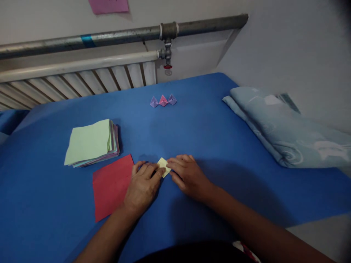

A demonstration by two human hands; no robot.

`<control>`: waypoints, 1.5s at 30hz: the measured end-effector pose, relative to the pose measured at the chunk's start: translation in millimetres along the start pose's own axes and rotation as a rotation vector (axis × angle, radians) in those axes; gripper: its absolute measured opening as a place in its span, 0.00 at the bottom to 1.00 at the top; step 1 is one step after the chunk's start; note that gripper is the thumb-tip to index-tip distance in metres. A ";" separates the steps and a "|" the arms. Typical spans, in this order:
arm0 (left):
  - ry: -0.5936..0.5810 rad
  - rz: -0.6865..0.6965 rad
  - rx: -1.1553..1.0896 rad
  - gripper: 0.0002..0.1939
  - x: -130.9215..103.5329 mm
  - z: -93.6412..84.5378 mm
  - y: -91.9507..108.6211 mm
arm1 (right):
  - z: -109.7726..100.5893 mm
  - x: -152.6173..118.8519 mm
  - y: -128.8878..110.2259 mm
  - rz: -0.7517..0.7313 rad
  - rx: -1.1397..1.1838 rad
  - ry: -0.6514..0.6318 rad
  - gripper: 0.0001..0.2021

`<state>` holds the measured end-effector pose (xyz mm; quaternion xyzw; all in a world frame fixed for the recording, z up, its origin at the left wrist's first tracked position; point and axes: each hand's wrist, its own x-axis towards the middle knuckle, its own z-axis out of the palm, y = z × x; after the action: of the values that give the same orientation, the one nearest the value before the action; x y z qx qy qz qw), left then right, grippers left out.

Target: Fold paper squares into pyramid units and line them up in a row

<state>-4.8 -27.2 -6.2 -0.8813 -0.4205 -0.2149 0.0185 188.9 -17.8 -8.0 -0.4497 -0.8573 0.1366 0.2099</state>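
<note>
A small piece of folded yellow paper (162, 164) lies on the blue-covered surface, with one corner pointing away from me. My left hand (144, 184) is on its left side, fingers curled and thumb pressing on top of the paper. From the right, my right hand (189, 176) grips the paper's right corner, fingertips and thumb close together. Both hands cover parts of the paper's edges. Just left of my left hand, a flat red sheet (111, 188) is partly hidden under that hand and forearm.
A stack of coloured paper (89, 142), pale green on top, lies at left. Farther back sit folded paper pieces, two purple (154, 102) and one pink (163, 101). A folded grey-blue cloth (279, 128) lies at right. A radiator (90, 81) and pipe (120, 35) line the wall.
</note>
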 end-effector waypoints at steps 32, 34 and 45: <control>-0.063 -0.202 -0.108 0.10 6.7 -2.2 1.2 | 5.7 -3.3 -3.7 0.027 -0.063 0.099 0.06; -0.076 -0.233 -0.128 0.10 8.3 -1.8 1.0 | 7.1 -2.2 -2.5 0.044 -0.038 0.105 0.06; -0.164 -0.364 -0.181 0.10 19.2 -2.0 1.5 | 4.7 3.6 -6.7 0.144 0.030 0.108 0.06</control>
<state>6.2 -14.5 3.5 -0.8036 -0.5516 -0.1791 -0.1340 180.0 -18.8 -8.4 -0.5138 -0.8081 0.1396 0.2521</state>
